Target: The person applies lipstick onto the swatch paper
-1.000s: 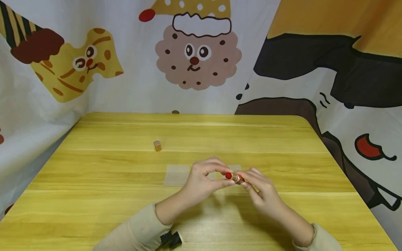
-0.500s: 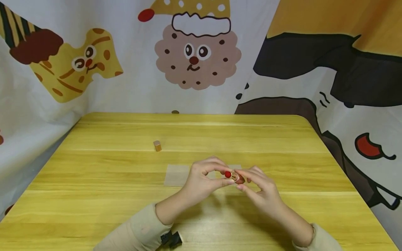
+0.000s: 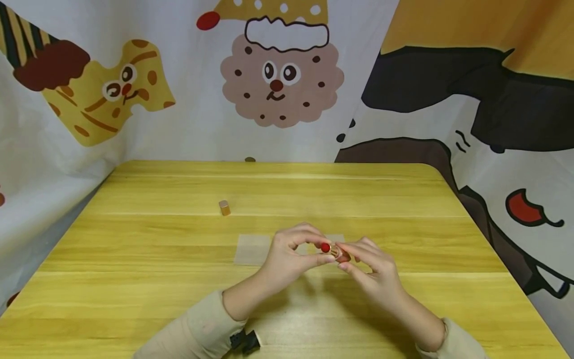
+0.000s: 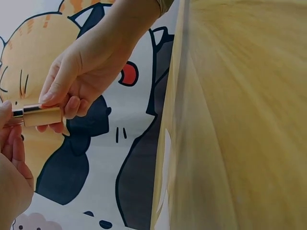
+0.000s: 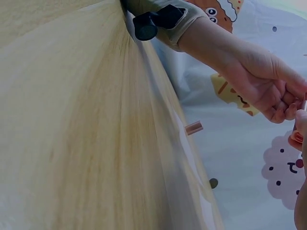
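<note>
A lipstick (image 3: 343,256) with a red tip and a shiny gold-pink case is held above the table between both hands. My left hand (image 3: 291,254) pinches it near the red end with thumb and fingers. At the base end, my right hand (image 3: 374,267) grips the case between thumb and fingertips; the left wrist view shows this gold case (image 4: 43,115) side-on. The lipstick's cap (image 3: 224,208) stands apart on the table, farther back and to the left. In the right wrist view the lipstick is mostly cut off by the frame's edge.
Pale, thin sheets (image 3: 252,250) lie flat on the wooden table (image 3: 134,259) beneath and behind the hands. A black device (image 3: 244,342) is strapped at the left wrist. Behind the table hangs a cartoon-printed curtain (image 3: 188,134).
My right fingers have shifted their hold on the lipstick's base, with the thumb now slightly farther left. The case looks turned a little. My left hand and the cap have stayed put.
</note>
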The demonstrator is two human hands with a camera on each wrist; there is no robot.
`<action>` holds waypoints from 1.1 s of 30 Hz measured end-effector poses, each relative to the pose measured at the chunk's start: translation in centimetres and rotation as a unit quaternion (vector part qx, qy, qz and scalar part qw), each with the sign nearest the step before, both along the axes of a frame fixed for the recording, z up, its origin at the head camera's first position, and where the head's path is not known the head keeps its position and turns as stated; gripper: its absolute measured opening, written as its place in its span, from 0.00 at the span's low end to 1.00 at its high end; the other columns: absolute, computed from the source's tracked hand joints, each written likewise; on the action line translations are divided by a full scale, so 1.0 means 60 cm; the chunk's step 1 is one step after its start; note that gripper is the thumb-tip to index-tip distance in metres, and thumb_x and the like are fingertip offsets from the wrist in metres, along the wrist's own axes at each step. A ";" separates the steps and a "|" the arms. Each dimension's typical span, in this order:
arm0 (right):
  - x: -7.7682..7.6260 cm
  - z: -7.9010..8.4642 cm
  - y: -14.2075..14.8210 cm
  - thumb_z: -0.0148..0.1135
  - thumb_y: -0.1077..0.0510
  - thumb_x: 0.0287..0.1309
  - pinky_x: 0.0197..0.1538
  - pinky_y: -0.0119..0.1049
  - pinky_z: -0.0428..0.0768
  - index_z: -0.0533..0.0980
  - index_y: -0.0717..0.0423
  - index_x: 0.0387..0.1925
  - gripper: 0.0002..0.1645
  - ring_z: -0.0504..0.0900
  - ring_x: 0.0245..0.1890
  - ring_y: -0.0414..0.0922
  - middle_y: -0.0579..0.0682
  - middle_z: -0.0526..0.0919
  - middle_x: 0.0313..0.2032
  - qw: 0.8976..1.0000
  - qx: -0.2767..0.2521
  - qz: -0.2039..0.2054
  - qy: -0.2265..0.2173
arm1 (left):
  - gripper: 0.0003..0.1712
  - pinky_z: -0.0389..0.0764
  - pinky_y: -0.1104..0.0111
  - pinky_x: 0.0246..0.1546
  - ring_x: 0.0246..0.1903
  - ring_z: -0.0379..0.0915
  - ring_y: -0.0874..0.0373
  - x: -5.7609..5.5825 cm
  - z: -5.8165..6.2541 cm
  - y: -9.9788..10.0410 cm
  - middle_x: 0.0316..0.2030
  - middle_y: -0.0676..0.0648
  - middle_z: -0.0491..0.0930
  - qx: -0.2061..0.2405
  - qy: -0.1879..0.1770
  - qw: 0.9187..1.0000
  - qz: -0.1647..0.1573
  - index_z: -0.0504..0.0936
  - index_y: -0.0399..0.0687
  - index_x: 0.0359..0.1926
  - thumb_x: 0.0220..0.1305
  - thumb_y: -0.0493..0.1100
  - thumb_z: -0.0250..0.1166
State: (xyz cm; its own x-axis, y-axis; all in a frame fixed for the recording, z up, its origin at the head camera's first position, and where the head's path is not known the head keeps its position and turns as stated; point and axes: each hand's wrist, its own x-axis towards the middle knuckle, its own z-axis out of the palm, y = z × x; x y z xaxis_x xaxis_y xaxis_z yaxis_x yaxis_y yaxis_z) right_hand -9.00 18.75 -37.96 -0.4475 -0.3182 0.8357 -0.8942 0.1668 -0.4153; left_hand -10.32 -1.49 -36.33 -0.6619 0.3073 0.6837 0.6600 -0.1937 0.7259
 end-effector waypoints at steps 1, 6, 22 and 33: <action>0.000 0.001 -0.001 0.63 0.55 0.60 0.28 0.32 0.68 0.81 0.69 0.43 0.20 0.72 0.27 0.42 0.56 0.86 0.37 1.000 -0.002 0.002 0.001 | 0.11 0.79 0.61 0.42 0.35 0.77 0.56 0.000 0.000 0.000 0.32 0.43 0.83 -0.003 -0.002 1.000 0.000 0.85 0.34 0.33 0.45 0.29 0.75; 0.001 0.007 -0.003 0.63 0.55 0.61 0.29 0.30 0.69 0.80 0.71 0.43 0.20 0.73 0.28 0.41 0.58 0.85 0.34 1.000 -0.019 0.005 0.007 | 0.16 0.76 0.65 0.40 0.37 0.76 0.56 0.000 0.003 -0.004 0.36 0.45 0.83 -0.032 -0.019 0.999 0.014 0.85 0.35 0.38 0.44 0.30 0.76; -0.002 0.020 0.006 0.64 0.58 0.60 0.32 0.29 0.69 0.79 0.75 0.42 0.20 0.72 0.29 0.41 0.57 0.85 0.35 0.998 -0.055 0.000 -0.010 | 0.21 0.73 0.65 0.42 0.39 0.75 0.51 -0.027 -0.009 -0.019 0.39 0.50 0.83 -0.099 -0.053 0.993 0.048 0.84 0.41 0.47 0.49 0.36 0.76; 0.000 0.025 0.001 0.65 0.59 0.60 0.31 0.30 0.68 0.79 0.76 0.42 0.19 0.72 0.29 0.41 0.55 0.86 0.35 0.998 -0.062 0.006 -0.018 | 0.20 0.71 0.62 0.45 0.42 0.73 0.54 -0.016 0.035 -0.060 0.42 0.45 0.82 -0.134 -0.114 0.981 0.079 0.83 0.37 0.47 0.50 0.31 0.73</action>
State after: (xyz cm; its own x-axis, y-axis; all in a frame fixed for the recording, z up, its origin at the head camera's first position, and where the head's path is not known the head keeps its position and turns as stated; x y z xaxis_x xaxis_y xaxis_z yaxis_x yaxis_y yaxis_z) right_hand -9.02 18.81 -36.44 -0.4749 -0.2192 0.8523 -0.8799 0.1008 -0.4644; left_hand -11.26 -5.06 -34.22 -0.8416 0.3381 0.4212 0.4815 0.1165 0.8687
